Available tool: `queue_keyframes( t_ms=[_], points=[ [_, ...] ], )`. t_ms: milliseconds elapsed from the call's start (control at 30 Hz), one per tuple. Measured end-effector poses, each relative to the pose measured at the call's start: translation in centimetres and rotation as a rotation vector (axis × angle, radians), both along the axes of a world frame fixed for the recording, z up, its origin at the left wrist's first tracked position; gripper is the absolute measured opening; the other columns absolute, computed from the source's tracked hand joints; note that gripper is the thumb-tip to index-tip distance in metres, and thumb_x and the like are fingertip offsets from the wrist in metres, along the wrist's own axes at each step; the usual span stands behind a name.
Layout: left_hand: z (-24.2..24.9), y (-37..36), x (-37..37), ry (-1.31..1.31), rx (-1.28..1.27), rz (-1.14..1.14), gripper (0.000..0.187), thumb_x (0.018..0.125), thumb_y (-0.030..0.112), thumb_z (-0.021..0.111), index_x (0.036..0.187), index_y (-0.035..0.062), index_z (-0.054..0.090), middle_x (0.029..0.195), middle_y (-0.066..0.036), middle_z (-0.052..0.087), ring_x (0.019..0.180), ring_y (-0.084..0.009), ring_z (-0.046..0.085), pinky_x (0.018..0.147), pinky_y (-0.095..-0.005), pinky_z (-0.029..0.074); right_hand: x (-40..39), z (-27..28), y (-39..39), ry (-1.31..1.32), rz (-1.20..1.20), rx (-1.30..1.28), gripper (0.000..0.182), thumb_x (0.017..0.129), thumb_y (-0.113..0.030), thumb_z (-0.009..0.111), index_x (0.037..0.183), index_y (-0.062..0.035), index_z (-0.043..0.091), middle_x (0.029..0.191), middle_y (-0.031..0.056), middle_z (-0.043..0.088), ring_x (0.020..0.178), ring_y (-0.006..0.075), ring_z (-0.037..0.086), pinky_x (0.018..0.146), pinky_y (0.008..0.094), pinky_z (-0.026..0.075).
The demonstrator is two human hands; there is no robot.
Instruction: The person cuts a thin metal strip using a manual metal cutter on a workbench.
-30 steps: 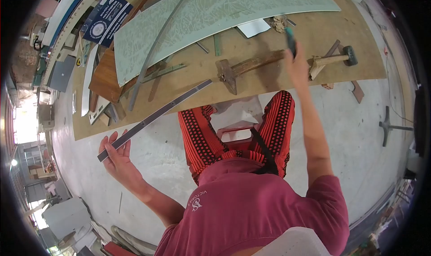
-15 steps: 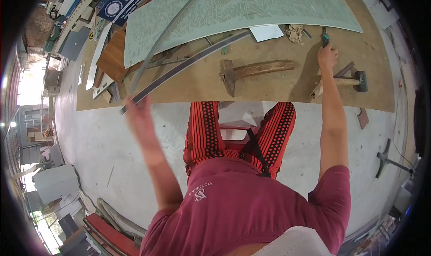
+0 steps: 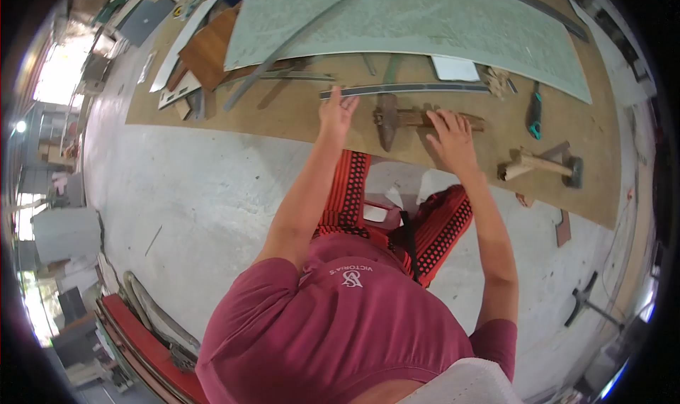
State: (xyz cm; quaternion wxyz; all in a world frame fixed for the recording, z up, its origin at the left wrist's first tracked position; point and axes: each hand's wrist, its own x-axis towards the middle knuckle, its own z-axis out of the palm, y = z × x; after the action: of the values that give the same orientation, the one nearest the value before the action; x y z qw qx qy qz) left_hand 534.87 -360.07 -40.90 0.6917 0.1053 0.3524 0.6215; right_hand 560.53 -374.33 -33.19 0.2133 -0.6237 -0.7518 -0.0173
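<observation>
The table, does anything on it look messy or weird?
Yes, a little: a crumpled tan wad lies on the table near one end of the dark strip. It looks odd because it's scrunched up beside straight, flat pieces.

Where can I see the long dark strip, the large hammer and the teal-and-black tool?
Long dark strip (image 3: 407, 88): head view, middle of its length.
Large hammer (image 3: 413, 118): head view, wooden handle close to the metal head.
Teal-and-black tool (image 3: 535, 112): head view, handle.

Strip (image 3: 425, 88) betw. panel (image 3: 418, 28) & hammer (image 3: 405, 118)
</observation>
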Motion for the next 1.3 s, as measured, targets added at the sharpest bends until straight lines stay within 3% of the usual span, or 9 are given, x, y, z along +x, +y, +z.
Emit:
queue_keyframes(
  t_ms=[167, 400, 567, 733, 867, 900, 1067, 1133, 1300],
  points=[
    [0.0, -0.1, -0.7, -0.023, -0.031, -0.091, 0.040, 0.092, 0.033, 0.053, 0.113, 0.0008, 0.045, 0.111, -0.019, 0.054, 0.102, -0.0351, 0.057, 0.091, -0.0488, 0.046, -4.7, -1.8, 2.8, -0.034, 0.137, 0.043, 0.052, 0.071, -0.014, 0.071, 0.119, -0.0142, 0.051, 0.117, 0.0068, 0.048, 0.112, 0.0270, 0.044, 0.099, 0.0476, 0.031],
    [0.2, -1.6, -3.7, -0.035, -0.091, -0.353, 0.046, 0.096, 0.034, 0.043, 0.125, -0.0009, 0.042, 0.126, -0.021, 0.049, 0.117, -0.0373, 0.048, 0.097, -0.0472, 0.040, -3.4, -0.9, 3.6, -0.175, 0.185, -0.051, 0.049, 0.069, -0.019, 0.071, 0.115, -0.0129, 0.055, 0.111, 0.0054, 0.054, 0.107, 0.0253, 0.048, 0.102, 0.0483, 0.027],
    [1.2, -2.9, -7.0, 0.032, -0.120, -0.682, 0.047, 0.093, 0.032, 0.047, 0.124, -0.0030, 0.044, 0.121, -0.023, 0.052, 0.105, -0.0385, 0.056, 0.090, -0.0469, 0.046, 0.7, 0.2, 2.6, -0.359, 0.160, -0.166, 0.052, 0.072, -0.013, 0.068, 0.122, -0.0170, 0.052, 0.117, 0.0033, 0.053, 0.112, 0.0244, 0.048, 0.104, 0.0500, 0.025],
    [3.5, -6.5, -10.3, 0.258, 0.087, -0.560, 0.046, 0.092, 0.033, 0.052, 0.123, -0.0002, 0.045, 0.115, -0.020, 0.056, 0.098, -0.0318, 0.061, 0.085, -0.0394, 0.049, 3.7, 0.4, 0.4, -0.412, -0.039, -0.153, 0.054, 0.072, -0.014, 0.068, 0.123, -0.0180, 0.051, 0.118, 0.0033, 0.052, 0.113, 0.0244, 0.047, 0.101, 0.0479, 0.030],
    [3.1, -10.5, -13.7, 0.392, 0.382, -0.380, 0.048, 0.093, 0.022, 0.047, 0.133, 0.0009, 0.032, 0.121, -0.018, 0.053, 0.104, -0.0270, 0.058, 0.088, -0.0346, 0.049, -1.4, 4.6, -3.7, -0.189, -0.109, 0.014, 0.047, 0.077, -0.017, 0.064, 0.122, -0.0158, 0.052, 0.116, 0.0088, 0.053, 0.110, 0.0282, 0.048, 0.094, 0.0436, 0.037],
    [4.8, -10.7, -13.7, 0.508, 0.198, -0.433, 0.048, 0.093, 0.022, 0.049, 0.132, 0.0007, 0.032, 0.118, -0.017, 0.055, 0.103, -0.0264, 0.059, 0.087, -0.0337, 0.050, -2.2, 3.8, -5.8, -0.057, -0.203, -0.006, 0.041, 0.080, -0.016, 0.060, 0.120, -0.0130, 0.053, 0.115, 0.0122, 0.053, 0.110, 0.0310, 0.047, 0.095, 0.0430, 0.037],
    [0.3, -12.4, -14.8, 0.862, 0.121, -0.558, 0.033, 0.094, 0.022, 0.050, 0.115, -0.0036, 0.053, 0.104, -0.015, 0.062, 0.091, -0.0205, 0.062, 0.082, -0.0294, 0.049, -6.8, -3.7, -15.5, 0.388, -0.497, 0.004, 0.030, 0.081, -0.008, 0.058, 0.111, -0.0073, 0.055, 0.110, 0.0158, 0.052, 0.100, 0.0348, 0.052, 0.087, 0.0398, 0.044],
    [-2.6, -12.8, -15.3, 1.303, 0.362, -0.563, 0.031, 0.094, 0.022, 0.051, 0.112, -0.0037, 0.055, 0.103, -0.014, 0.062, 0.092, -0.0205, 0.061, 0.082, -0.0300, 0.047, -8.2, -5.6, -18.0, 0.527, -0.596, -0.032, 0.029, 0.082, -0.008, 0.058, 0.111, -0.0066, 0.055, 0.108, 0.0160, 0.052, 0.100, 0.0346, 0.052, 0.086, 0.0396, 0.044],
    [0.5, -11.4, -10.4, 1.214, 0.460, -0.662, 0.028, 0.092, 0.019, 0.054, 0.109, -0.0020, 0.057, 0.101, -0.014, 0.062, 0.092, -0.0215, 0.061, 0.081, -0.0314, 0.047, -7.9, -5.7, -20.0, 0.616, -0.762, -0.056, 0.029, 0.083, -0.008, 0.056, 0.113, -0.0080, 0.054, 0.110, 0.0169, 0.051, 0.099, 0.0344, 0.053, 0.086, 0.0390, 0.045]
  ],
)
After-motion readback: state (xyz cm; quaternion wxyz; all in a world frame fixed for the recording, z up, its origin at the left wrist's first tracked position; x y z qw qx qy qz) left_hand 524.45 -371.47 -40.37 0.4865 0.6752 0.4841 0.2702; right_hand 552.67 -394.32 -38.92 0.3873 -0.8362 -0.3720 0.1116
